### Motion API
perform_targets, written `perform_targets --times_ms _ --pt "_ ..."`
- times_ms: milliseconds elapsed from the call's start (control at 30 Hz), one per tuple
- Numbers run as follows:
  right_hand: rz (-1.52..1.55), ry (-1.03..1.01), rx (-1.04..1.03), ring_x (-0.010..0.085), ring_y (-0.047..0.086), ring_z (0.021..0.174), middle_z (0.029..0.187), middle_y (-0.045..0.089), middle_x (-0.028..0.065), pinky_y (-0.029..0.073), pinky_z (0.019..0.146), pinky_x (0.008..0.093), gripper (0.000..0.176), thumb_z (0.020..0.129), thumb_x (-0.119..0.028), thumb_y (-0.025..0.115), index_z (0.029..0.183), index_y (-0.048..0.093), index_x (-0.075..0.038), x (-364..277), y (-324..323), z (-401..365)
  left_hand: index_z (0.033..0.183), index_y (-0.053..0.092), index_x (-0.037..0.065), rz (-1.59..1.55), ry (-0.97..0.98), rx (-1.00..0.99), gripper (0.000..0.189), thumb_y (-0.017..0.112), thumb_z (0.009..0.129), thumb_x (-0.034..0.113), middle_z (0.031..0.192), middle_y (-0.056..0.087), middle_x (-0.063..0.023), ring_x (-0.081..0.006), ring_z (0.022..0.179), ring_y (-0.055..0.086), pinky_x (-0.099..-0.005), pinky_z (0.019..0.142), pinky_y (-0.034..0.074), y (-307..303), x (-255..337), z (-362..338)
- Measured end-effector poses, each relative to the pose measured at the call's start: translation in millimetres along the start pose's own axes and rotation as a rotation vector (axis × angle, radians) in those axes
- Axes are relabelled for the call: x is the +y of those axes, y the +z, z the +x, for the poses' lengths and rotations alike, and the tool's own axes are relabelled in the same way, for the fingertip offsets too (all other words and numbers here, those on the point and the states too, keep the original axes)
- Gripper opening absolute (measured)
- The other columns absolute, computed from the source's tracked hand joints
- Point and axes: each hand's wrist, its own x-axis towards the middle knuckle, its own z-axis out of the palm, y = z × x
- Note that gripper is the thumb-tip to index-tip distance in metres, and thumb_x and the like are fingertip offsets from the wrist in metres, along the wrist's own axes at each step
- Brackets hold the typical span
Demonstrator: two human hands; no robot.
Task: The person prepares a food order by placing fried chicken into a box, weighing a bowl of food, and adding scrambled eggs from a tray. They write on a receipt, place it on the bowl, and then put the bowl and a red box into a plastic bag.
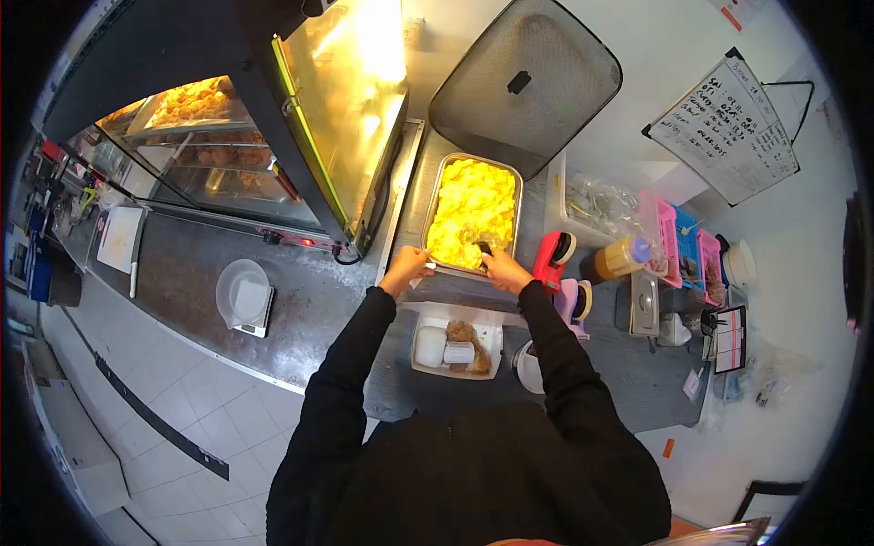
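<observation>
A metal tray (520, 202) heaped with lumpy yellow food (472, 205) lies in front of me. My left hand (407, 267) is closed at the tray's near left corner, with something small and white by its fingertips. At the near right corner, my right hand (504, 270) grips a dark-handled utensil (483, 247), whose working end is hidden in the yellow food. Closer to me, below both hands, an open takeaway box (421, 368) holds a brown breaded piece (462, 332), a white tub (430, 347) and a small labelled tub (459, 352).
A lit heated display cabinet (300, 155) stands left, its glass door open. Behind the tray leans a mesh lid (523, 86). To the right are red (550, 261) and lilac (571, 305) tape dispensers, a sauce bottle (619, 258) and baskets (663, 237). A bowl on a scale (246, 293) sits left.
</observation>
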Motion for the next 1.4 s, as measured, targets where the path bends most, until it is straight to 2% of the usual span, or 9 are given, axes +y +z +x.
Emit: perform_targets --times_ms 133,333,533,567,633,800,1000,1100,1400 --pt "0.507 0.079 -0.092 0.0047 0.025 0.04 0.058 0.033 -0.0045 0.018 0.035 0.0217 0.021 0.097 -0.036 0.042 0.087 0.04 -0.018 6 -10 -16 0.088 0.064 -0.003 0.01 -0.036 -0.004 0.035 0.05 0.093 0.029 0.076 0.066 -0.0102 -0.0158 0.062 0.066 -0.0258 0.053 0.05 -1 15 -12" --pt "0.867 -0.022 -0.199 0.0037 0.021 0.041 0.057 0.032 -0.0061 0.015 0.036 0.0205 0.016 0.097 -0.035 0.043 0.09 0.043 -0.021 18 -31 -26 0.096 0.066 -0.002 0.155 -0.052 -0.091 0.03 0.054 0.09 0.025 0.075 0.066 -0.011 -0.0166 0.06 0.063 -0.0273 0.058 0.049 -14 12 -13" --pt "1.06 -0.066 -0.258 0.0057 0.018 0.041 0.053 0.026 -0.0058 0.016 0.038 0.0217 0.031 0.095 -0.04 0.046 0.075 0.036 -0.018 25 -49 -85 0.112 0.061 0.003 0.306 0.567 0.115 0.032 0.06 0.081 0.007 0.095 0.063 -0.0041 -0.0096 0.077 0.057 -0.024 0.063 0.047 -35 22 -47" --pt "1.025 -0.069 -0.201 0.005 0.02 0.041 0.054 0.027 -0.0062 0.017 0.039 0.0217 0.028 0.094 -0.04 0.047 0.078 0.039 -0.019 25 -49 -115 0.114 0.06 0.003 0.297 0.659 0.133 0.034 0.061 0.081 0.007 0.1 0.062 -0.0048 -0.0097 0.078 0.057 -0.0242 0.063 0.047 -39 34 -68" --pt "1.025 -0.159 -0.123 0.0041 0.021 0.042 0.054 0.028 -0.0067 0.017 0.039 0.0215 0.024 0.094 -0.04 0.048 0.083 0.042 -0.019 38 -42 -170 0.114 0.06 0.003 -0.014 0.466 0.134 0.034 0.06 0.08 0.004 0.104 0.062 -0.0095 -0.0151 0.09 0.059 -0.0266 0.074 0.048 -37 53 -105" --pt "1.009 -0.019 0.303 0.0053 0.031 0.043 0.058 0.036 -0.0035 0.024 0.038 0.023 0.029 0.093 -0.04 0.049 0.111 0.046 -0.017 117 12 -267 0.118 0.058 0.004 -0.065 0.431 0.297 0.038 0.064 0.081 0.004 0.101 0.062 -0.0066 -0.0104 0.081 0.059 -0.0211 0.064 0.047 -49 49 -151" --pt "-0.162 -0.191 1.029 0.0345 0.062 0.068 0.088 0.063 0.0188 0.046 0.056 0.0407 0.046 0.094 -0.027 0.046 0.132 0.034 -0.004 191 94 -256 0.12 0.057 0.005 -0.158 0.42 0.267 0.038 0.064 0.083 0.006 0.099 0.062 -0.0055 -0.008 0.077 0.059 -0.0187 0.058 0.045 -31 35 -158" --pt "-0.347 -0.085 0.93 0.0415 0.06 0.084 0.11 0.059 0.0219 0.047 0.068 0.0458 0.046 0.095 -0.022 0.042 0.137 0.03 -0.007 163 102 -257 0.12 0.057 0.004 -0.152 0.416 0.243 0.037 0.063 0.084 0.005 0.099 0.062 -0.006 -0.0083 0.077 0.059 -0.0193 0.059 0.046 -20 37 -160" --pt "-0.029 -0.282 1.092 0.0435 0.061 0.08 0.093 0.062 0.0254 0.046 0.065 0.0477 0.045 0.096 -0.022 0.043 0.135 0.03 -0.005 176 95 -265 0.119 0.057 0.003 -0.114 0.426 0.239 0.035 0.063 0.084 0.006 0.101 0.062 -0.0075 -0.0103 0.08 0.06 -0.0204 0.063 0.049 -21 30 -174"
